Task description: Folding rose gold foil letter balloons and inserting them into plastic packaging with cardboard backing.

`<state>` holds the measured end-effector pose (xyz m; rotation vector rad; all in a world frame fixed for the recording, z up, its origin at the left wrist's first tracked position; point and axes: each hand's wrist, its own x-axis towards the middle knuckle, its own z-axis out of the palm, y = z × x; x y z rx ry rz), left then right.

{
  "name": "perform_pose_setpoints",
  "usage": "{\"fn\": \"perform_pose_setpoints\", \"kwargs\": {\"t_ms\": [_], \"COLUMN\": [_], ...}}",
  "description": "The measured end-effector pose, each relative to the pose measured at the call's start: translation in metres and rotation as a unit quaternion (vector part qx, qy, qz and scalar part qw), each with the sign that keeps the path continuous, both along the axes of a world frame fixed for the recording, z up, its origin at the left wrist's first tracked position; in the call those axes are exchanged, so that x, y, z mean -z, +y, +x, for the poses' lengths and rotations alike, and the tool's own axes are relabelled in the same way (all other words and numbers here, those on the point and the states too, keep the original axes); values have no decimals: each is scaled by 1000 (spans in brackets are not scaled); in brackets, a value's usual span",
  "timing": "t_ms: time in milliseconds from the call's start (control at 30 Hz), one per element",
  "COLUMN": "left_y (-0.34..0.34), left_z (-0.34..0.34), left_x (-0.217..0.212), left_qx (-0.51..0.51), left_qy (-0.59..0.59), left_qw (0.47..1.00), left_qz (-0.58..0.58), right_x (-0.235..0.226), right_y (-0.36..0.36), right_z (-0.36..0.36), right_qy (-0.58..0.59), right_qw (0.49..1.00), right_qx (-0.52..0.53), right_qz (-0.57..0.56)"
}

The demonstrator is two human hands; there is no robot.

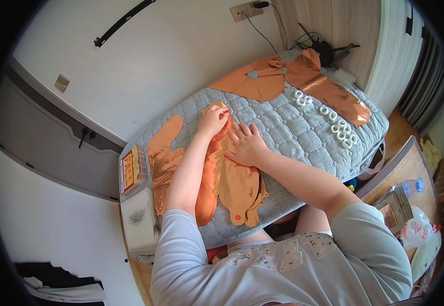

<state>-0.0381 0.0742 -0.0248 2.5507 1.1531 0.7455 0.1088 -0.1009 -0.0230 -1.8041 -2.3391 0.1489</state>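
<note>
Copper foil balloon [234, 178] lies flat, long axis running from the bed's [293, 127] near edge toward its far edge; left hand [213, 120] pinches its far tip, right hand [247, 144] presses it with fingers spread

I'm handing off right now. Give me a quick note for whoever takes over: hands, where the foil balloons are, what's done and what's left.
Left hand: fingers pinching the top edge of the flat copper foil balloon.
Right hand: open, palm pressing that balloon onto the grey quilted mat.
Other foil pieces: one at left, two at the far end, white rings beside them.
Done: all balloons laid out flat.
Left: none looks inflated yet.
</note>
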Motion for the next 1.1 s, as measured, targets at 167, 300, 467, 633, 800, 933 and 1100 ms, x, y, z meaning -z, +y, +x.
{"fn": "perform_pose_setpoints", "kwargs": {"t_ms": [167, 300, 467, 633, 800, 933, 1100], "left_y": [3, 14, 31, 40, 16, -15, -96], "left_z": [10, 12, 9, 9, 53, 53, 39], "left_x": [-8, -16, -16, -28, -63, -56, -56], "left_qx": [-26, -34, -7, -13, -35, -106, -23], "left_qy": [89, 153, 164, 225, 458, 435, 29], "left_qw": [995, 983, 977, 967, 882, 894, 998], "left_qz": [-19, -94, -135, -115, -102, 4, 49], "right_x": [1, 3, 4, 2, 6, 4, 0], "right_y": [1, 1, 1, 0, -2, -1, -2], "right_z": [3, 3, 0, -5, 3, -6, 3], "right_qy": [2, -2, -7, -3, 7, 13, 38], "right_qw": [1000, 1000, 1000, 1000, 1000, 999, 999], "right_qx": [6, 11, 11, 6, 14, 5, -6], "right_qz": [-8, 15, 20, 23, 18, 32, 33]}}
